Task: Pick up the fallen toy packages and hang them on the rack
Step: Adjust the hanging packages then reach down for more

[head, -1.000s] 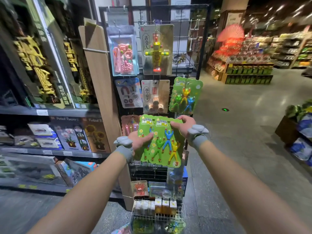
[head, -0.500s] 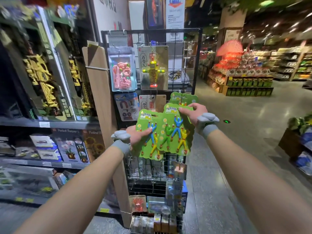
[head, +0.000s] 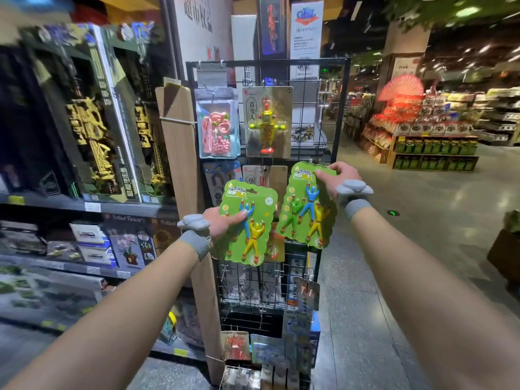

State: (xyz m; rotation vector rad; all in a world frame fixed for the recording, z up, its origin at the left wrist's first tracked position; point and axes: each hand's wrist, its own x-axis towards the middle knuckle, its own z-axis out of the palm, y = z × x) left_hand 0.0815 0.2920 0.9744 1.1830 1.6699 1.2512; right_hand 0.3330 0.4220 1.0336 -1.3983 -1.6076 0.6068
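Note:
Two green toy packages with blue, green and yellow climbing figures are held up before the black wire rack [head: 341, 114]. My left hand [head: 225, 222] grips the left package [head: 247, 223] at its left edge, thumb across the front. My right hand [head: 342, 178] pinches the right package [head: 308, 205] at its top right corner, higher and against the rack's right side. The two packages are apart. Whether the right package's hole sits on a hook is hidden.
Other toy cards hang on the rack: a pink set [head: 217, 130] and a yellow figure card [head: 267, 122] above. A wooden board [head: 180, 153] leans left of the rack. Store shelves with boxes [head: 92, 114] fill the left. The aisle floor [head: 408, 220] lies to the right.
The two packages, held overlapping a second ago, have separated. My right hand carried its package up and right toward the rack; my left hand kept the other lower. The view tilted upward.

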